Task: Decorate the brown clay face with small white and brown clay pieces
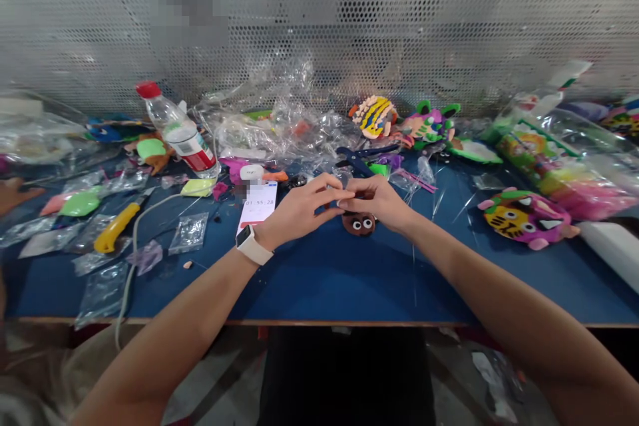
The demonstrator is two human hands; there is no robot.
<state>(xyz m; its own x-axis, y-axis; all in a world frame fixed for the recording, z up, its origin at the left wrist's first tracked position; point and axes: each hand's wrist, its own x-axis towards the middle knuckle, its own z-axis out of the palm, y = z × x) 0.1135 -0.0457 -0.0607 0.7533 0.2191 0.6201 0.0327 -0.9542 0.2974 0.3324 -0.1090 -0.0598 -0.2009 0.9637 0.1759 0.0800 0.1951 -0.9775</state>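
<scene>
My left hand (299, 210) and my right hand (382, 203) meet over the middle of the blue table (319, 279). Both pinch a small pale piece (341, 202) between their fingertips. Just below my right hand lies a brown clay figure with two googly eyes (358, 223), partly hidden by my fingers. A white watch (253, 245) sits on my left wrist. A phone showing a timer (258, 205) lies just left of my left hand.
A red-capped water bottle (180, 133) lies at the back left. A yellow utility knife (117, 226) and small plastic bags lie at the left. Colourful clay figures (526, 216) and packs (564, 166) crowd the right. Crumpled clear wrap (279, 120) lies against the perforated wall.
</scene>
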